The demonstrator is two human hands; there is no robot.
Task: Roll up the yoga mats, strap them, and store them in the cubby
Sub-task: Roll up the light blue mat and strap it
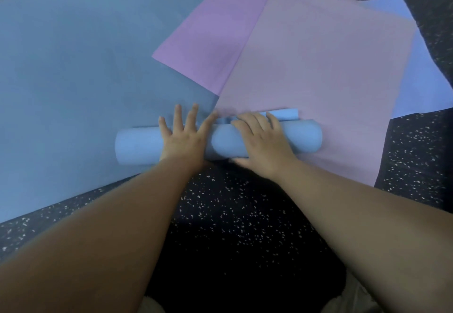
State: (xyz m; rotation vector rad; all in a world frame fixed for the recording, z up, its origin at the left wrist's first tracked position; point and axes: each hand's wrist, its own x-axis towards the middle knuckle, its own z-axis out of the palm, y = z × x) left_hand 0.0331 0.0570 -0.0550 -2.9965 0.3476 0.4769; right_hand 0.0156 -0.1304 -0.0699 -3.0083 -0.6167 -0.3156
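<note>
A light blue yoga mat roll (137, 149) lies crosswise on the floor just in front of me, partly rolled. My left hand (182, 136) presses flat on its middle with fingers spread. My right hand (259, 138) lies over the roll's right half, fingers curled over the top edge, thumb under the near side. A loose inner end of the roll (285, 114) sticks out behind my right fingers. A large grey-blue mat (73, 67) lies flat to the left. A pink mat (318, 67) lies flat to the right, its lilac flap (215, 33) folded over.
The floor (232, 214) is dark rubber with white flecks. Another pale blue mat (421, 80) peeks out from under the pink mat at the right. My knees show at the bottom edge.
</note>
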